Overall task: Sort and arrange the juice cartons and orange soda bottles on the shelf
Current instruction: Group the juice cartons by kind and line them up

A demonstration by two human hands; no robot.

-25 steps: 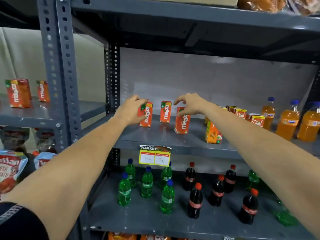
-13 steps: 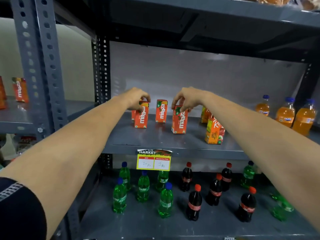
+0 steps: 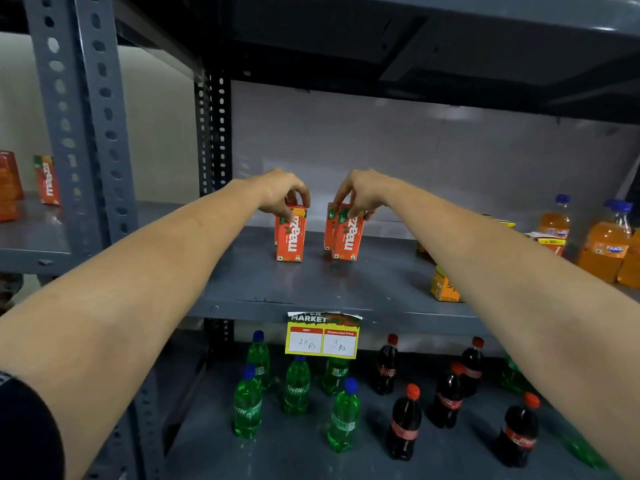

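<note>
Overhead, both arms are stretched out over the middle grey shelf (image 3: 311, 285). The left hand (image 3: 282, 194) is closed from above on the top of an upright red Maaza carton (image 3: 290, 237), which stands on the shelf; another red carton is just visible behind it. The right hand (image 3: 360, 192) is pinched on the top of a second upright Maaza carton (image 3: 348, 237), and a third red carton (image 3: 330, 225) is pressed against its left side, slightly behind. The two held cartons are set near each other with a gap between them, in the middle-left part of the shelf.

Further right on the same shelf, a yellow-orange juice carton (image 3: 443, 287) is seen near the front edge, partly hidden by the right forearm. Behind it, near the back, a few more cartons (image 3: 549, 242) are grouped, and the orange soda bottles (image 3: 602, 244) with blue caps are gathered at the far right end of the shelf.

A yellow price tag (image 3: 322, 337) is hung from the shelf's front lip. On the lower shelf, green Sprite bottles (image 3: 298, 386) are stood on the left and dark cola bottles (image 3: 403, 424) with red caps on the right. On the neighbouring shelf unit at the far left, two more red cartons (image 3: 46, 180) are seen, blurred.
</note>
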